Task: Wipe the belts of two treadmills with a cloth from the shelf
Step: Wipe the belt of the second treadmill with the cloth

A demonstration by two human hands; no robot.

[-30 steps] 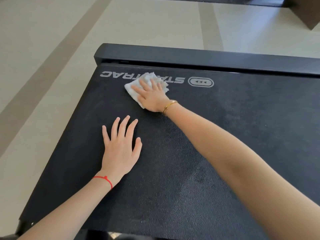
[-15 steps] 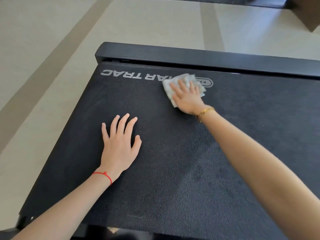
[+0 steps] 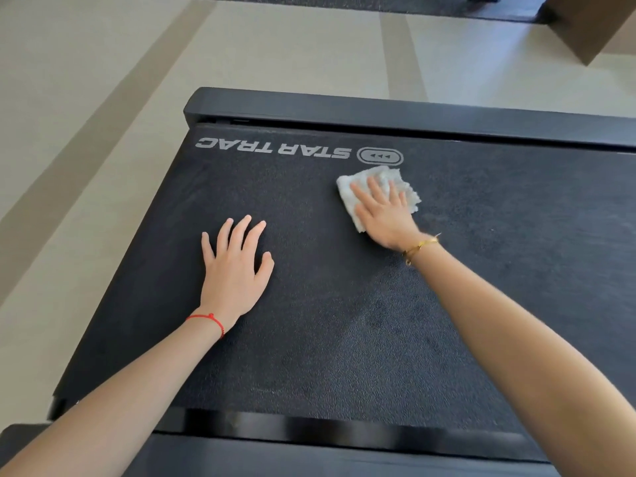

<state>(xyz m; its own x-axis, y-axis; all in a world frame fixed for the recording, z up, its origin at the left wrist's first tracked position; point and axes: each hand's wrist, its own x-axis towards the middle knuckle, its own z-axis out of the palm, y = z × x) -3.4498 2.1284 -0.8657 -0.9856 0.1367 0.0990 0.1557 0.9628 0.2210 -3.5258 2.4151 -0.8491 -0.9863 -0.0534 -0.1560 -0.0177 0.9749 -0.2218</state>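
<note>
One white cloth (image 3: 378, 192), crumpled and folded, lies on the black treadmill belt (image 3: 309, 339), just below the oval logo badge (image 3: 380, 155) at the end of the printed STAR TRAC lettering (image 3: 273, 149). The right hand (image 3: 385, 215) presses down on the cloth with straight, spread fingers, palm flat, covering its middle so that the cloth's edges show around the fingertips and along the left side of the hand. A gold bracelet (image 3: 421, 247) circles the right wrist. The left hand (image 3: 234, 270) rests flat on the bare belt, well apart from the cloth, fingers straight and fanned, grasping nothing. A thin red string (image 3: 206, 320) is tied around its wrist. Both forearms reach in from the bottom of the view. The belt's textured surface runs up to a dark end rail (image 3: 378, 111) of the treadmill frame beyond the lettering. Pale floor (image 3: 103, 98) with darker beige stripes surrounds the machine. A brown box-like corner (image 3: 592, 25) shows at the upper right.
</note>
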